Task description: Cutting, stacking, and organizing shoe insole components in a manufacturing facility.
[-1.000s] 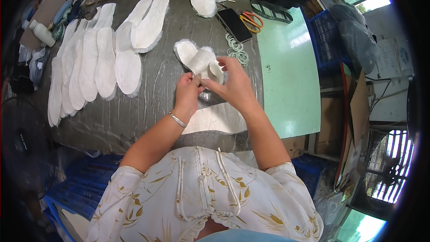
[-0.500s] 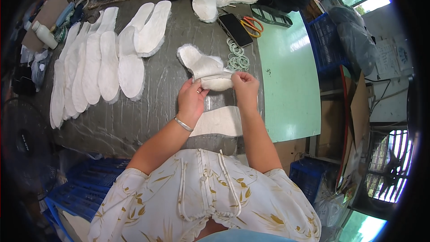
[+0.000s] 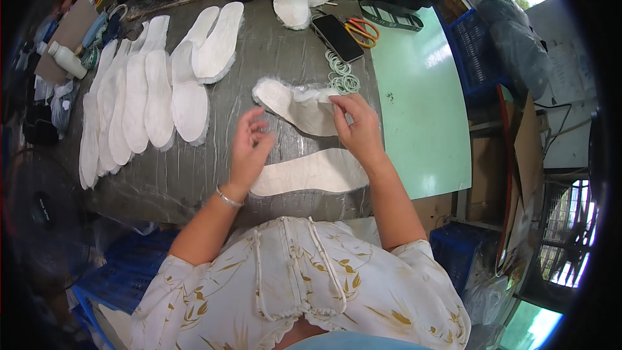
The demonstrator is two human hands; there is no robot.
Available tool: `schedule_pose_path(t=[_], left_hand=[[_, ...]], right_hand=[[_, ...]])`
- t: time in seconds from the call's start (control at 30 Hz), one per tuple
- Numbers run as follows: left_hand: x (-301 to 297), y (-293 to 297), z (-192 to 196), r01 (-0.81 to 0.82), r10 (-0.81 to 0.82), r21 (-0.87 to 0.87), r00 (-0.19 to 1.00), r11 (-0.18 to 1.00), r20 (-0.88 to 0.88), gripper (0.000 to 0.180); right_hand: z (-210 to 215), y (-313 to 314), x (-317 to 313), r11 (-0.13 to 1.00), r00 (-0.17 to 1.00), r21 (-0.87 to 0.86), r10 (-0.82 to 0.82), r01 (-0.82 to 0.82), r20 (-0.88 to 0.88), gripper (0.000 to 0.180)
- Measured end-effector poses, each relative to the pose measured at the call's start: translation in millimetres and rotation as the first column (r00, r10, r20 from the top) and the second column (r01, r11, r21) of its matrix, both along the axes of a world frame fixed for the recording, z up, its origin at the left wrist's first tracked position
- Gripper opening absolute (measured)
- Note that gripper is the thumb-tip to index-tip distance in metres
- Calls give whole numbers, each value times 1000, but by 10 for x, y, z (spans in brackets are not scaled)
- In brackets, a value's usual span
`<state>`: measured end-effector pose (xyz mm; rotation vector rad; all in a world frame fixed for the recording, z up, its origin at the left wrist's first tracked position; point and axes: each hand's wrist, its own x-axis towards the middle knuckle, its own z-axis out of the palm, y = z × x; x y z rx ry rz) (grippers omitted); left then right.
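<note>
A white fleece-lined insole [image 3: 284,105] lies crosswise on the grey table, its left end fluffy at the rim. My right hand [image 3: 360,131] pinches its right end between thumb and fingers, and the part near that hand is bent up. Off the insole's near left side, my left hand [image 3: 249,149] is held with fingers apart and nothing in it. Nearer to me, a second insole [image 3: 311,172] lies flat, its right end partly behind my right wrist.
Rows of white insoles [image 3: 159,97] overlap at the left. Farther off are two more insoles [image 3: 291,0], a phone [image 3: 337,37], orange-handled scissors [image 3: 361,32] and pale green rings [image 3: 343,81]. A green sheet [image 3: 424,110] covers the table's right side; a white bottle [image 3: 67,59] stands far left.
My left hand has let go of the insole and moved left, its fingers spreading. The insole has unfolded and lies flatter. My right hand still pinches its right end.
</note>
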<state>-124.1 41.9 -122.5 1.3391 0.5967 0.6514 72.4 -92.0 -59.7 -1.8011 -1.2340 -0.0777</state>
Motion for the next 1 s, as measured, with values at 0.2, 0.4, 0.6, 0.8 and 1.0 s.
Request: schedule_pose_path(t=[0.2, 0.4, 0.6, 0.8, 1.0], left_hand=[[747, 522, 388, 430, -357, 468, 903, 772, -240, 31], [842, 647, 352, 457, -440, 284, 889, 843, -125, 8], [817, 735, 439, 525, -522, 7, 848, 851, -91, 10], [762, 1042, 909, 552, -545, 71, 832, 831, -102, 14], [1016, 1816, 1670, 785, -637, 186, 596, 591, -490, 25]], right_hand=[[166, -56, -21, 999, 999, 22, 27, -28, 46, 14], [-92, -70, 31, 956, 892, 252, -21, 149, -452, 13], [-144, -71, 343, 845, 435, 364, 179, 391, -883, 26], [4, -56, 378, 973, 308, 225, 196, 59, -931, 29], [-70, 313, 126, 970, 199, 235, 243, -64, -949, 27]])
